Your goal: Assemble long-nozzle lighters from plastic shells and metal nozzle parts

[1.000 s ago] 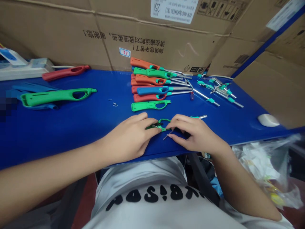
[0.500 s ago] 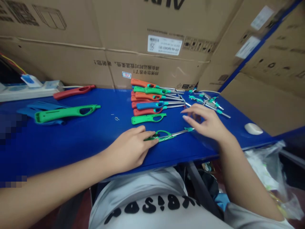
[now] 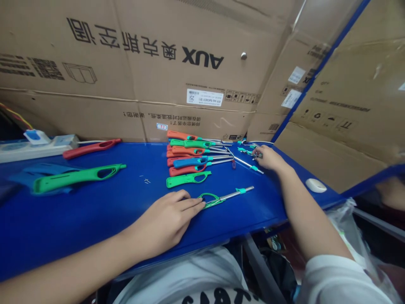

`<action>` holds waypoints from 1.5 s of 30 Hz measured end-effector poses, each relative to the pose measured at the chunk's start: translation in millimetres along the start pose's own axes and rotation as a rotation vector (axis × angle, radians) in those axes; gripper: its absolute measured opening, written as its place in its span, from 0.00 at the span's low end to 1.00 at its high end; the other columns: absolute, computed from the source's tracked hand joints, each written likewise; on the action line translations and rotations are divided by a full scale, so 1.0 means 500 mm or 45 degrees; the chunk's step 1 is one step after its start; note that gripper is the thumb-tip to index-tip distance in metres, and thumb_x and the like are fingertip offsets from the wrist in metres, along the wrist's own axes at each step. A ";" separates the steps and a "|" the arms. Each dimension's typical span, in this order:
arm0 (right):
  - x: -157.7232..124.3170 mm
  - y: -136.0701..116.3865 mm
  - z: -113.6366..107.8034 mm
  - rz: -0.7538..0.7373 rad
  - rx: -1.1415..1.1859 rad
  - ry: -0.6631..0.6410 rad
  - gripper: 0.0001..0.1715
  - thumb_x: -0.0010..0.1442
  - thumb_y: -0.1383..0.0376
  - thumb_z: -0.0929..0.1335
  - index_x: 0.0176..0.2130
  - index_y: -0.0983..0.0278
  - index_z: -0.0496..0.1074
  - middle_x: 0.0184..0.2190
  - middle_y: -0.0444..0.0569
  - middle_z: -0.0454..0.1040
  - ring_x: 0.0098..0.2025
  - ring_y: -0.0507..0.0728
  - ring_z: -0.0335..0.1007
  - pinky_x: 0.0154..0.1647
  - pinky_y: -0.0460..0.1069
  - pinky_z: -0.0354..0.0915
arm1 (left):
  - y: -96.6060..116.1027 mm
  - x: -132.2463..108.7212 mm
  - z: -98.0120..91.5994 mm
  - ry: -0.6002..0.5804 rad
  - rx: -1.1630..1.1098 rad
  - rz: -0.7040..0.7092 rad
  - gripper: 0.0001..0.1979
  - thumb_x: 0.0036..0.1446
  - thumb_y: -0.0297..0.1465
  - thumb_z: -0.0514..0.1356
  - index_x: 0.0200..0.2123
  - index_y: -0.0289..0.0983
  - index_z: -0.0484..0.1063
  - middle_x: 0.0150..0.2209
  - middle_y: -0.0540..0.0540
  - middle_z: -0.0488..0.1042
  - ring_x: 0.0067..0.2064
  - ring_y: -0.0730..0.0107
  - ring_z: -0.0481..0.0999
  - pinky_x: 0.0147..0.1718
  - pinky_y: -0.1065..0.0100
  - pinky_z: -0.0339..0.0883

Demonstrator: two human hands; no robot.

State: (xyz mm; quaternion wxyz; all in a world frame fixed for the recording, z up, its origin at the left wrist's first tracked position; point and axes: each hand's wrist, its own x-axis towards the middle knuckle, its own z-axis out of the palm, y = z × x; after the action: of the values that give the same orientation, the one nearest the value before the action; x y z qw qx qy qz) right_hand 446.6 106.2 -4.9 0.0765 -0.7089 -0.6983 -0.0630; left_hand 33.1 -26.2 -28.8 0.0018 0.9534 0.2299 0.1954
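My left hand point(image 3: 175, 215) lies over the handle of an open green lighter shell point(image 3: 212, 204), its fingers pressed together on it. From that shell a metal tube point(image 3: 234, 194) with a teal collar points right along the table. At the back right, my right hand point(image 3: 268, 158) has its fingers curled down among loose metal tubes with teal parts point(image 3: 245, 150); what sits in its fingertips is too small to make out. One single tube point(image 3: 247, 164) lies just left of that hand. Beyond my left hand lies another green shell half point(image 3: 186, 179).
Several orange, red, green and blue lighters point(image 3: 190, 162) lie stacked at the back middle. Green point(image 3: 72, 179), blue and red point(image 3: 91, 148) shells lie left, near a power strip point(image 3: 60, 145). Cardboard point(image 3: 142, 76) walls the back. A white oval object point(image 3: 315, 185) sits right.
My right hand has moved away from the teal collar, back and right to the loose tubes. The left hand stays on the green shell. The view has tilted up.
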 end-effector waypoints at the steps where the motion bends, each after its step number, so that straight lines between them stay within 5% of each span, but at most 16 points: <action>1: 0.000 -0.003 0.004 0.008 0.008 0.030 0.18 0.59 0.70 0.67 0.48 0.64 0.78 0.49 0.58 0.75 0.51 0.64 0.71 0.50 0.54 0.67 | -0.001 0.000 0.000 -0.001 -0.022 -0.005 0.22 0.68 0.23 0.51 0.61 0.34 0.71 0.56 0.42 0.78 0.49 0.57 0.74 0.47 0.56 0.77; 7: 0.025 -0.032 0.025 0.064 0.060 0.120 0.22 0.67 0.56 0.64 0.56 0.59 0.74 0.58 0.58 0.72 0.61 0.69 0.64 0.57 0.63 0.63 | -0.001 0.002 -0.002 -0.006 -0.158 -0.010 0.25 0.68 0.24 0.52 0.67 0.40 0.64 0.60 0.41 0.74 0.57 0.59 0.74 0.55 0.54 0.74; 10: 0.050 -0.046 0.032 0.080 0.068 0.083 0.21 0.66 0.53 0.65 0.52 0.58 0.76 0.58 0.57 0.72 0.62 0.71 0.62 0.57 0.65 0.61 | 0.000 0.005 -0.002 -0.034 -0.199 0.005 0.26 0.67 0.24 0.52 0.67 0.42 0.64 0.61 0.43 0.73 0.60 0.59 0.72 0.57 0.54 0.72; 20: 0.113 -0.063 0.045 0.153 0.219 0.036 0.09 0.58 0.62 0.71 0.40 0.62 0.74 0.48 0.55 0.80 0.52 0.67 0.73 0.54 0.63 0.61 | 0.000 0.008 -0.003 -0.055 -0.236 -0.036 0.22 0.68 0.25 0.52 0.62 0.40 0.69 0.54 0.43 0.78 0.55 0.59 0.73 0.53 0.56 0.73; 26: 0.094 -0.073 0.028 -0.030 0.375 0.175 0.03 0.59 0.69 0.67 0.36 0.63 0.70 0.44 0.54 0.79 0.48 0.60 0.74 0.54 0.55 0.64 | 0.001 0.009 -0.002 0.023 -0.242 -0.082 0.18 0.69 0.26 0.52 0.59 0.40 0.71 0.52 0.42 0.77 0.52 0.60 0.74 0.51 0.57 0.71; 32: 0.021 -0.113 -0.011 -0.310 0.833 0.402 0.12 0.61 0.63 0.68 0.45 0.61 0.65 0.41 0.50 0.74 0.39 0.56 0.73 0.44 0.51 0.70 | 0.003 0.018 -0.006 0.007 -0.187 -0.256 0.13 0.70 0.32 0.53 0.51 0.40 0.75 0.51 0.41 0.74 0.52 0.56 0.72 0.51 0.54 0.70; 35: -0.062 -0.156 -0.027 -0.517 1.069 0.259 0.15 0.60 0.61 0.71 0.46 0.59 0.65 0.41 0.47 0.71 0.35 0.54 0.72 0.40 0.50 0.71 | 0.010 0.033 -0.010 -0.113 -0.177 -0.342 0.13 0.68 0.34 0.55 0.52 0.39 0.73 0.52 0.41 0.73 0.53 0.54 0.71 0.52 0.52 0.69; 40: -0.184 -0.217 -0.029 -0.800 0.788 0.010 0.14 0.63 0.67 0.69 0.49 0.59 0.69 0.40 0.48 0.72 0.41 0.57 0.72 0.45 0.53 0.71 | 0.021 0.071 -0.010 -0.197 -0.097 -0.351 0.11 0.68 0.34 0.55 0.47 0.37 0.74 0.50 0.41 0.72 0.51 0.52 0.71 0.50 0.50 0.70; 45: -0.208 -0.226 -0.004 -0.690 0.932 -0.081 0.13 0.61 0.66 0.71 0.47 0.60 0.71 0.42 0.49 0.71 0.39 0.55 0.73 0.43 0.53 0.73 | 0.017 0.103 0.001 -0.190 -0.140 -0.409 0.06 0.64 0.32 0.60 0.40 0.37 0.75 0.46 0.42 0.72 0.50 0.53 0.71 0.49 0.53 0.70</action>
State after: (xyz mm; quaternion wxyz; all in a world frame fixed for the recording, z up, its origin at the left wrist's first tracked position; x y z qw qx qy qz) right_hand 332.1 5.5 -21.1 0.2814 -0.4284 -0.8369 0.1920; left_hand 79.1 -11.4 -9.2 0.1020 0.9147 0.3674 0.1336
